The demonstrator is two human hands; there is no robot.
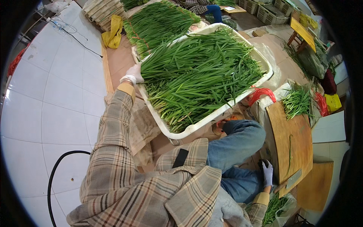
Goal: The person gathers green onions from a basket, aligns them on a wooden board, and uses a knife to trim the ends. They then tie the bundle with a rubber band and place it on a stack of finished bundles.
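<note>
No readable text, label, brand, number or sign. Yellow package (pixel 332 103) at far right: faint marks, possibly print, too small and blurred to make out. Pale sheet (pixel 229 8) near top edge: too small to tell whether anything is written on it. Nothing legible to transcribe anywhere in view.

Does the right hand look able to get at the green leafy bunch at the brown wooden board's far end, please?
Likely yes, stretching: the white-gloved right hand is beside the brown wooden board, with just a thin green leaf before the green leafy bunch.
</note>
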